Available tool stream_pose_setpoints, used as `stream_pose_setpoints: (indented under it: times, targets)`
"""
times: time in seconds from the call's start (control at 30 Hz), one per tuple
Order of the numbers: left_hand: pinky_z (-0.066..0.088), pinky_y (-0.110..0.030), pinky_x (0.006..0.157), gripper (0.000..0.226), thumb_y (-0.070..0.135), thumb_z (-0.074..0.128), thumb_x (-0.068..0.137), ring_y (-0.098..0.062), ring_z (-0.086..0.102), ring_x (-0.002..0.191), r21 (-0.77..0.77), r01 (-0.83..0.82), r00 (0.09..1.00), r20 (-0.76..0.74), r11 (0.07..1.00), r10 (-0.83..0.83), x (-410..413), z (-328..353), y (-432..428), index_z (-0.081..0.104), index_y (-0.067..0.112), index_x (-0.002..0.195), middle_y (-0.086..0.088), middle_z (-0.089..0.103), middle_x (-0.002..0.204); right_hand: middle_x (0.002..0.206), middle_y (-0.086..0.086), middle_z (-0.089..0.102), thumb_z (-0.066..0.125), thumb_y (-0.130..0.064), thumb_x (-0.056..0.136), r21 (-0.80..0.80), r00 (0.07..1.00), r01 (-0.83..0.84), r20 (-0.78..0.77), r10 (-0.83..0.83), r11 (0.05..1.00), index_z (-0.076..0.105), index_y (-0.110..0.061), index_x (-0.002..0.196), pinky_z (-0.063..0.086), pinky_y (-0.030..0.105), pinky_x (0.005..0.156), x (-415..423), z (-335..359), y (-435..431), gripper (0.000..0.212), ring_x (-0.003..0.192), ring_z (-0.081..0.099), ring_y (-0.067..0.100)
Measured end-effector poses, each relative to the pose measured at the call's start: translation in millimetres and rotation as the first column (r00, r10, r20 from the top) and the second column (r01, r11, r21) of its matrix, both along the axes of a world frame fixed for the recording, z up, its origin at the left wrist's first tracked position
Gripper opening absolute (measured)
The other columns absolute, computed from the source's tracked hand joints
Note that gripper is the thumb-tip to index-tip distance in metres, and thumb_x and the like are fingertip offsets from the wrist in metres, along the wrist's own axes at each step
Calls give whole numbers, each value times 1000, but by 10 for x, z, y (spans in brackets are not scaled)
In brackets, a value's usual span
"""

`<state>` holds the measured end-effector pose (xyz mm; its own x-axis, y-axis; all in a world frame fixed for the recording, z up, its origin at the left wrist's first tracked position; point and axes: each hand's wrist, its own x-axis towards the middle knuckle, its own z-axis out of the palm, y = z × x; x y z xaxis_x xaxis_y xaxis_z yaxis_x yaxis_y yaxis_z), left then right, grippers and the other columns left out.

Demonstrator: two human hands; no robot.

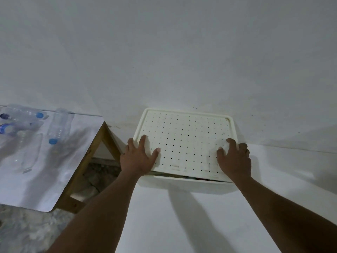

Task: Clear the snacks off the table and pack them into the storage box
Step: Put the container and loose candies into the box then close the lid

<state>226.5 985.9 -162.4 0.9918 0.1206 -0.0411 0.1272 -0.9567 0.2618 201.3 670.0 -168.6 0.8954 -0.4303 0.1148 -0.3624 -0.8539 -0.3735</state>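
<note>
The storage box [191, 185] sits on the desk [200, 225] before me, backed against the wall [164, 52], with its lid [184, 139] on top. My left hand [138, 157] and right hand [235, 159] rest on the lid's near corners. Bottles [58, 126] lie on a side desk [54, 170] to the left.

The picture is dim and grey. Both arms throw soft dark shadows on the white bench [182, 225]. The edges look bent.
</note>
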Motion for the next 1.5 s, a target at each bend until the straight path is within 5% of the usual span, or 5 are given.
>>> stream_pose_setpoints:
  times: [0.53, 0.77, 1.0, 1.17, 1.5]
  targets:
    - [46, -55, 98, 90, 92, 23, 75, -39, 46, 129, -1, -1, 989, -147, 1000, 1, -234, 32, 98, 13, 38, 147, -15, 29, 145, 135, 19, 44, 47, -46, 94, 24, 994, -65, -84, 67, 998, 44, -26, 142, 51, 52, 88, -166, -25, 8, 52, 116, 53, 42]
    - [4, -65, 118, 88, 89, 3, 79, -37, -10, 152, 157, 170, 984, -86, 973, -158, -269, -9, 81, -10, 44, 153, -5, -17, 165, 154, 11, 40, 35, -46, 95, -271, 963, -270, -84, 256, 924, 44, -23, 144, 36, 59, 105, -259, -81, 7, 55, 144, 33, 35]
    - [3, -67, 117, 89, 90, -2, 76, -38, -19, 150, 173, 227, 965, -175, 958, -197, -134, -33, 101, -21, 45, 150, -5, -19, 165, 153, 6, 43, 29, -51, 93, -175, 931, -357, -151, 333, 917, 45, -26, 145, 53, 58, 89, -139, -50, -83, 60, 146, 30, 32]
    - [-7, -63, 118, 91, 88, 0, 78, -41, -22, 149, 193, 221, 962, -203, 956, -181, -133, 28, 26, -17, 40, 153, -10, -19, 165, 165, -3, 15, 34, -53, 98, -55, 896, -361, -299, 330, 931, 21, -33, 155, 26, 59, 115, -91, 70, -107, 61, 154, 3, 24]
    - [23, -59, 116, 71, 58, 43, 95, -45, 9, 149, 58, 283, 910, -331, 957, -249, -571, 453, -701, 17, 31, 155, -12, 8, 164, 162, -3, 24, 45, -46, 96, 46, 749, -511, -466, 471, 858, 33, -26, 151, 26, 41, 119, -573, 536, -109, 60, 149, 24, 18]
